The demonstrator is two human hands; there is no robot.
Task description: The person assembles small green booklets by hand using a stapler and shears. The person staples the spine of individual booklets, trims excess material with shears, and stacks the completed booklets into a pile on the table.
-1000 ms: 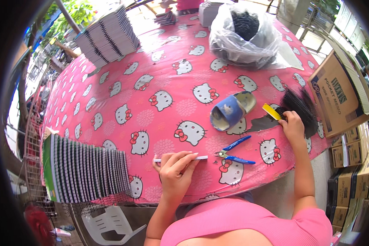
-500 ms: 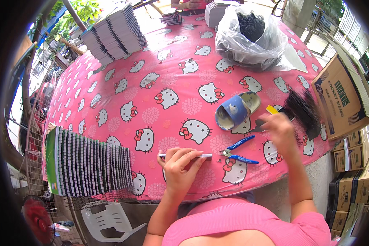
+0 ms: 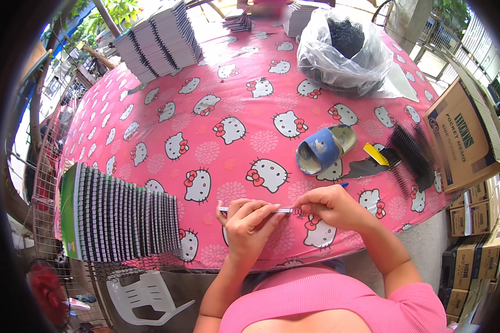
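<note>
My left hand pinches a thin notebook held edge-on, low over the near side of the pink cartoon-cat tablecloth. My right hand meets the notebook's right end, its fingers closed on a small black spiral coil at that end. The blue-handled pliers lie mostly hidden under my right hand; only a blue handle tip shows. A heap of black spiral coils lies to the right, near the table edge.
A fanned row of spiral notebooks stands at the left, more stacks at the far left. A blue slipper, a yellow cutter, a clear bag of black coils, cardboard boxes at the right, a white plastic chair below.
My right hand left the coil heap at the right and came back to the notebook's right end, covering the pliers. My left hand kept hold of the notebook.
</note>
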